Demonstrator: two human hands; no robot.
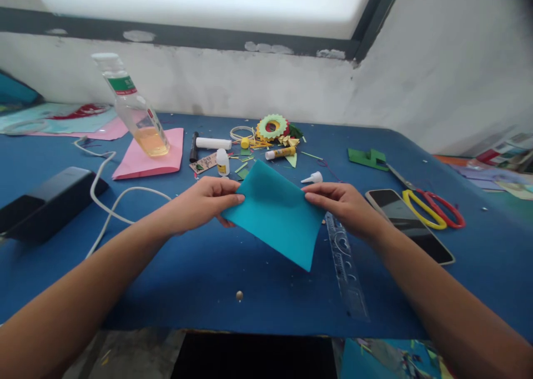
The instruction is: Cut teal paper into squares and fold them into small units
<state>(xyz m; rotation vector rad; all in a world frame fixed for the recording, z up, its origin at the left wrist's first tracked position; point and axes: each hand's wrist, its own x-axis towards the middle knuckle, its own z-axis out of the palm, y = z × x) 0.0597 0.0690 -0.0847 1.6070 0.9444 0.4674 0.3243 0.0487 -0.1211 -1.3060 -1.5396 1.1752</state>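
A sheet of turquoise paper [278, 218] is held up tilted above the blue table, one corner pointing down toward me. My left hand [207, 204] pinches its left edge between thumb and fingers. At the upper right edge, my right hand [345, 204] is closed on the same sheet. Partly behind my right hand lies a clear plastic ruler [345, 268] with cut-out shapes. Just beyond the paper are a small white glue bottle [222, 162], its loose white nozzle cap [312, 178] and a yellow glue stick [281, 153].
Scissors [433, 208] with red and yellow handles lie beside a phone [410, 223] at right. A glass bottle [141, 123] holding amber liquid stands on pink paper [172, 151]. A black device [50, 201], white cable [97, 173] and paper rings [272, 128] are also on the table [187, 290].
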